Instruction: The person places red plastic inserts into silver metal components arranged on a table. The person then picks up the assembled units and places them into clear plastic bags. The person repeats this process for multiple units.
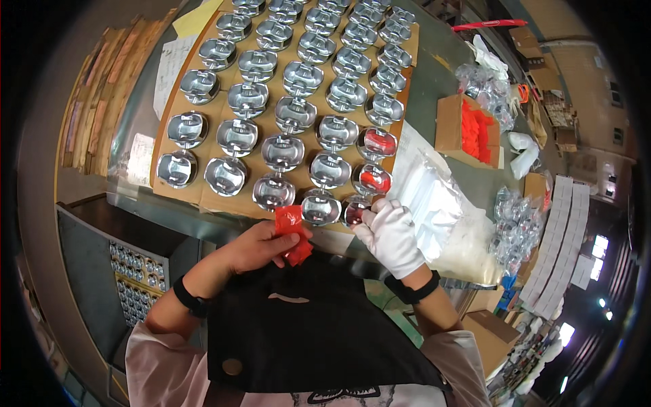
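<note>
Rows of shiny metal pistons (295, 114) stand open side up on a brown cardboard sheet (211, 195). In my bare left hand (261, 245) is a bunch of red plastic packets (291, 237), pinched by thumb and fingers at the sheet's near edge. My right hand (395, 237), in a white glove, curls its fingers at the rim of the nearest right-hand piston (354, 211). Something reddish shows inside that piston; the glove hides what its fingertips hold. Red packets also sit in the two pistons behind it, the nearer one (375, 180) and the farther one (380, 144).
To the right, a cardboard box (447, 132) holds red packets. Clear-bagged metal parts (514, 227) lie at the table's right edge. White plastic bags (434, 197) rest beside the pistons. A dark cart (102, 264) with more pistons stands at lower left, wooden pallets (102, 95) behind it.
</note>
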{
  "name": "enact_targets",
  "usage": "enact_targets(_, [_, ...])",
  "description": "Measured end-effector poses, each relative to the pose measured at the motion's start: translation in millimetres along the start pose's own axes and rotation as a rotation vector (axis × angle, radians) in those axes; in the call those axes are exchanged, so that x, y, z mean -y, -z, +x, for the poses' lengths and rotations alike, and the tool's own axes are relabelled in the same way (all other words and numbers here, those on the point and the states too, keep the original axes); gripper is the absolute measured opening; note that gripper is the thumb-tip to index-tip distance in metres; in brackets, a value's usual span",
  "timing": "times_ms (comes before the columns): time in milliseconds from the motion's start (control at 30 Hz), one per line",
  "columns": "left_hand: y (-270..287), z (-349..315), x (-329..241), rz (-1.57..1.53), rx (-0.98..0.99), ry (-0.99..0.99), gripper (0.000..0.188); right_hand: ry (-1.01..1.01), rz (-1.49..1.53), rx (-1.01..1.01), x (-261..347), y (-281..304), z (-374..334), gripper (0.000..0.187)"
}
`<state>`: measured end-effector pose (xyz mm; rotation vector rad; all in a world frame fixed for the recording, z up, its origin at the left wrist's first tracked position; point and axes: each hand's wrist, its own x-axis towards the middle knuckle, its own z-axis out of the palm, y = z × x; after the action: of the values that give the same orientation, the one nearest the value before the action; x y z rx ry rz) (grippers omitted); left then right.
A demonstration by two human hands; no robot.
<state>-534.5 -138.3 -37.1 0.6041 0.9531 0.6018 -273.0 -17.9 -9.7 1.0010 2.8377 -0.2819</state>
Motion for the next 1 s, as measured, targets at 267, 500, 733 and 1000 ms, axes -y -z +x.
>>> enact_targets(267, [-14,38,-80,0.305,0.073,-0.127,0.029,-0.365,1.177,-0.188,31,45,27,0.027])
enact_targets(500, [-13,69,-94,0.091,-0.115,-0.156,0.029,-0.462,0.654,-0.529,-56,84,101,0.007])
enact_targets(733, [4,73,-115,-0.167,-0.168,-0.02,0.032,-0.212,-0.38,-0.099,-128,14,164,0.005])
enact_targets(1000, [31,94,-139,-0.331,0.053,-0.046,0.032,-0.174,-0.005,-0.132,-129,23,176,0.014])
